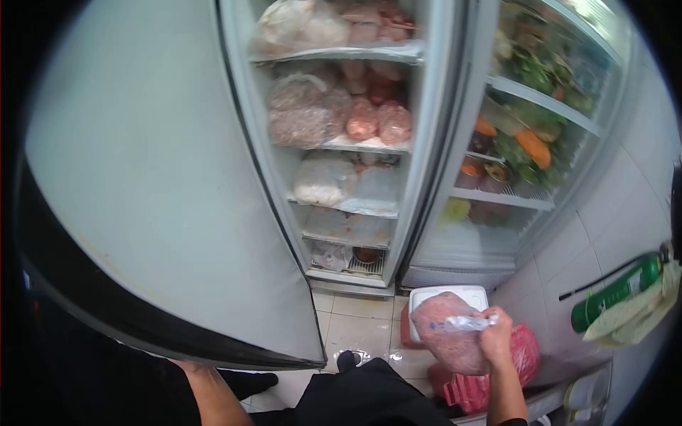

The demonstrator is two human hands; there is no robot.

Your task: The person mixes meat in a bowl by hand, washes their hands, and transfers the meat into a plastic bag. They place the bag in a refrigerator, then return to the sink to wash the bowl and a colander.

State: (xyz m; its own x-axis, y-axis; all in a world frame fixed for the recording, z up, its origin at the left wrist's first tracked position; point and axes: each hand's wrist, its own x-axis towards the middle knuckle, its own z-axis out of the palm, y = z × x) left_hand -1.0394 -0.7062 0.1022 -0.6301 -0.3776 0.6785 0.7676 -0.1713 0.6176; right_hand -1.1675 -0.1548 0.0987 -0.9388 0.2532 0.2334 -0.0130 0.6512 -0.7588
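A clear plastic bag of pinkish ground meat hangs from my right hand, whose fingers are closed round its gathered top. Beneath the bag is a container with a white lid, partly covered by it. My left hand is at the lower edge of the open freezer door; most of its fingers are hidden. The open freezer holds bagged meat and other bags on its shelves.
Beside the freezer stands a glass-fronted fridge with vegetables. Red plastic bags lie at the lower right. A green extinguisher is on the right wall, above a metal rack. The floor is tiled.
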